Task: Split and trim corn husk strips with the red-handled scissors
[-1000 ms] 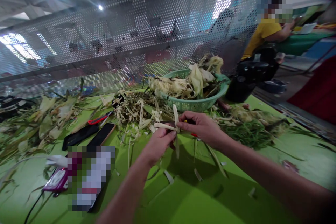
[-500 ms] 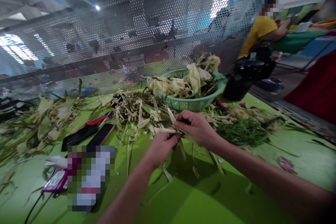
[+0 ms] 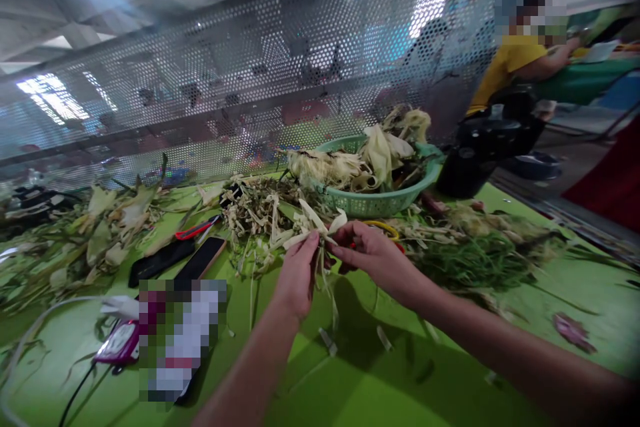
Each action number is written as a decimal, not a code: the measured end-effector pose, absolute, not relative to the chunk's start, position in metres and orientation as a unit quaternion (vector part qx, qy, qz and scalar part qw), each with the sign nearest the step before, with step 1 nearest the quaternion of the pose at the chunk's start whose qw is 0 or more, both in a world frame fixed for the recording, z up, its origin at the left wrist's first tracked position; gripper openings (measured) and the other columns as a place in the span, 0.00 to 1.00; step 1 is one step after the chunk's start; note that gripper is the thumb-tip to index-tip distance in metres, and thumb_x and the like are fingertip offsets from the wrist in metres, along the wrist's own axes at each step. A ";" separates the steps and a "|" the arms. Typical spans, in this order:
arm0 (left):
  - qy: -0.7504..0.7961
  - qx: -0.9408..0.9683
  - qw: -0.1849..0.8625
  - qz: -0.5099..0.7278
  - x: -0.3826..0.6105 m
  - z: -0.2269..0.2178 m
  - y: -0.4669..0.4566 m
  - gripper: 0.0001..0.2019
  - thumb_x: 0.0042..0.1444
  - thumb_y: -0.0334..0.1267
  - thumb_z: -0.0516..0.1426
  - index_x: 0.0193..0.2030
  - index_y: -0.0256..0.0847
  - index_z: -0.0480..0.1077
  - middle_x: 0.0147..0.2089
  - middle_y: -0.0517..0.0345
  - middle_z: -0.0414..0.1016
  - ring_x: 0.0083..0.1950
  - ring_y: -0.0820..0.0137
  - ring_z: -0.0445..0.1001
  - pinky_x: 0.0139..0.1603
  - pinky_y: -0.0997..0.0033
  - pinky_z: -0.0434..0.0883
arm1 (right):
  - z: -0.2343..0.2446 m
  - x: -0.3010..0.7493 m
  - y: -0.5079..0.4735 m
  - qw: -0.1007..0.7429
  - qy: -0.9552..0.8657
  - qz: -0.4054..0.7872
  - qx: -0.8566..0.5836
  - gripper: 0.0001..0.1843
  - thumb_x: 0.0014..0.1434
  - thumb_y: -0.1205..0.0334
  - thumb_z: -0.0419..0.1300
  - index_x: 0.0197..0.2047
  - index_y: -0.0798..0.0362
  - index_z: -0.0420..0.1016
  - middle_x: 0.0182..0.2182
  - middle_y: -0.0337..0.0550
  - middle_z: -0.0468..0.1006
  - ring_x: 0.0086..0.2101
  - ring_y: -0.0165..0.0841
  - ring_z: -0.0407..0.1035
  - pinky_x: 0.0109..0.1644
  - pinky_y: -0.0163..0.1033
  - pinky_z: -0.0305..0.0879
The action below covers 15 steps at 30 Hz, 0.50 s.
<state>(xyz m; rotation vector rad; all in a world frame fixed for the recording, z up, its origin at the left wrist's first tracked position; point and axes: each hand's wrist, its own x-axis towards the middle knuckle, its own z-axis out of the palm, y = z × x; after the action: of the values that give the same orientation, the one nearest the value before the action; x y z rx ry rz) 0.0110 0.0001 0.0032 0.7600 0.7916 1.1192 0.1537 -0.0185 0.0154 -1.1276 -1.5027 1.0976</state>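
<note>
My left hand [image 3: 296,273] is closed on a small bundle of pale dried corn husk strips [image 3: 311,219], which fan out above the thumb like petals. Thin ends of the strips hang below the fingers. From the other side my right hand [image 3: 373,257] meets the bundle, its fingers bent and pinching at a husk strip there. A yellow loop with a bit of red, perhaps a tool handle [image 3: 384,227], shows behind the right hand; whether that hand touches it, I cannot tell. Beyond the hands lies a heap of dried stalks and husk pieces [image 3: 250,213].
A green basket [image 3: 373,203] of husks and corn silk stands behind. Green fibres [image 3: 480,260] lie right, loose husks [image 3: 110,220] left. A red cutter [image 3: 193,230], phones [image 3: 203,260] and a purple device [image 3: 119,341] with cables sit left. A person in yellow [image 3: 520,57] sits beyond.
The husk strips now stand spread in my left hand, upright rather than lying across. My right fingers have drawn slightly back to the right, uncovering the yellow loop. The view has shifted a little.
</note>
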 end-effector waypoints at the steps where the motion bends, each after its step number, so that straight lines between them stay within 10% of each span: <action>1: 0.351 0.344 0.710 0.504 0.011 0.003 0.000 0.16 0.49 0.46 0.62 0.40 0.35 0.74 0.29 0.58 0.73 0.25 0.78 0.66 0.26 0.78 0.62 | 0.014 0.154 -0.017 0.470 -0.613 0.450 -0.448 0.12 0.57 0.53 0.59 0.36 0.54 0.67 0.30 0.41 0.72 0.30 0.31 0.68 0.32 0.36 0.66; 15: 0.414 0.382 0.676 0.475 0.009 0.006 0.001 0.17 0.46 0.49 0.61 0.25 0.36 0.65 0.20 0.67 0.60 0.18 0.81 0.55 0.21 0.79 0.55 | 0.009 0.170 -0.006 0.394 -0.704 0.323 -0.496 0.10 0.58 0.56 0.58 0.29 0.53 0.70 0.22 0.35 0.67 0.23 0.26 0.59 0.27 0.32 0.55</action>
<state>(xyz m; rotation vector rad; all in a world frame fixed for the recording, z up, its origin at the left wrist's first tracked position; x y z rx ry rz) 0.0085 0.0007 0.0061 0.8591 0.9312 1.0675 0.1699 -0.0060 0.0088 -1.2582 -1.7848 0.8183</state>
